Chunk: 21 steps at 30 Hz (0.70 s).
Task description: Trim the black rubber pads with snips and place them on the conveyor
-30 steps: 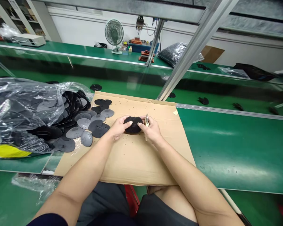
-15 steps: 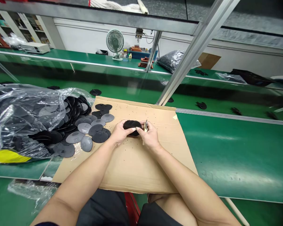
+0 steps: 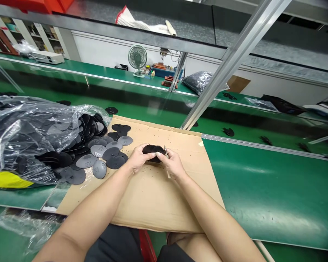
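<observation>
Over the cardboard sheet, both hands hold a black oval disc piece between them. My left hand is closed on its left side, with the thumb along the near edge. My right hand pinches the right side with its thumb. Also in my right hand is a small pale-handled tool with a metal tip, apparently nippers; the fingers partly hide it. Whether the black piece is one disc or a stack, I cannot tell. Several loose black and grey oval discs lie left of my left hand.
A clear plastic bag full of black discs lies open at the left. Tiny dark bits dot the cardboard. A metal post rises behind its far right edge. More black pieces lie on the green surface beyond.
The camera view has tilted up, showing more of the upper shelf. Both hands still grip the black disc piece, which is turned slightly; the nippers have tilted a little in my right hand.
</observation>
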### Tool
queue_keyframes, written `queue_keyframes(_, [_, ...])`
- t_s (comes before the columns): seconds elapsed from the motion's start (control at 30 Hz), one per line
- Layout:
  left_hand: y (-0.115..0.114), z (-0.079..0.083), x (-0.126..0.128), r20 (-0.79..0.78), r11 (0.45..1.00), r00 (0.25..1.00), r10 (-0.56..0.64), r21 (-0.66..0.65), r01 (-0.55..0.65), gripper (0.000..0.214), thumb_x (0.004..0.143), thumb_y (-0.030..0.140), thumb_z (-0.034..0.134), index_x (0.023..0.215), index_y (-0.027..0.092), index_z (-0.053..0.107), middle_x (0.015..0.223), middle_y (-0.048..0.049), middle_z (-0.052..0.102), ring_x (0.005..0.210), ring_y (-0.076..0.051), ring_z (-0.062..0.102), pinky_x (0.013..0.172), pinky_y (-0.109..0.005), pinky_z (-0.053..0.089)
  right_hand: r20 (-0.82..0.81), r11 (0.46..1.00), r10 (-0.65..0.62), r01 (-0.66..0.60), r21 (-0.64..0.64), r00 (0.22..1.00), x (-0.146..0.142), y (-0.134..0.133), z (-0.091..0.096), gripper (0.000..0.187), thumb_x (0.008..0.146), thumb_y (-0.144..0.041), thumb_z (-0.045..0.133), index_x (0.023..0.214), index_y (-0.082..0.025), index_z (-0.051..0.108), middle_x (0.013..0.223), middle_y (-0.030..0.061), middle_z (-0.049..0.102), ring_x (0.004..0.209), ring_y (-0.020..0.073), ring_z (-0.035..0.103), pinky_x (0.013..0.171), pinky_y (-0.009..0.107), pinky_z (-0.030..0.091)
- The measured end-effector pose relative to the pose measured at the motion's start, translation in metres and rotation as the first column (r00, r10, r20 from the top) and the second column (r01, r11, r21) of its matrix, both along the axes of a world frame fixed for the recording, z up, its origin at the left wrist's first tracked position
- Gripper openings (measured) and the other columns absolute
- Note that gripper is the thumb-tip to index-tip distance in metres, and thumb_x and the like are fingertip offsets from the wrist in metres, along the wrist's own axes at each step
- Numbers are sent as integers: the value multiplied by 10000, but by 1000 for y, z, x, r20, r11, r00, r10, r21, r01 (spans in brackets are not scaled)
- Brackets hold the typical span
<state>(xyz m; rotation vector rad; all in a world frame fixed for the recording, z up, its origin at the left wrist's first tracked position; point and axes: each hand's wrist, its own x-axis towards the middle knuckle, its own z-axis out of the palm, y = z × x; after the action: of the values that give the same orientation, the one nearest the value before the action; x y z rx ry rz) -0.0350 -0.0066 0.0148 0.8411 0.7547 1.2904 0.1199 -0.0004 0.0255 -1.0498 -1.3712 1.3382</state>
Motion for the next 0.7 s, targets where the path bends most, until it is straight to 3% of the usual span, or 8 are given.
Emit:
queue_keyframes(0.2, [-1,1,1,-26,999,1000,11,33,-11,409,584,265,836,922,124,655,913,-65,665,840,-172,613,848,-324,471,-129,992,-10,-6,-129,992,-3,0,1,451,581,-431,833,902,-158,671,849,43,659,764,187,591,751,314,470])
queue_keyframes(0.3, [-2,2,1,-16,999,1000,3,32,-3,416,575,266,842,918,122,655,897,-63,666,820,-172,617,822,-319,480,-152,991,-9,-12,-135,988,-3,-1,1,474,563,-416,847,913,-154,663,865,51,666,777,196,599,755,320,473])
queue_keyframes(0.57, [0,4,0,45,1000,999,0,-28,2,456,541,217,857,922,121,626,901,-57,657,842,-168,613,833,-311,480,-26,997,-79,79,-2,997,-6,0,-6,431,626,-475,798,848,-142,638,777,43,644,727,194,592,689,320,487])
queue_keyframes(0.7, [5,2,-3,113,981,993,15,-192,8,460,567,207,841,937,145,575,920,-45,628,815,-143,605,714,-256,505,75,987,-84,73,141,994,-7,-3,-9,408,754,-512,685,942,-152,645,870,59,664,814,211,614,753,338,506])
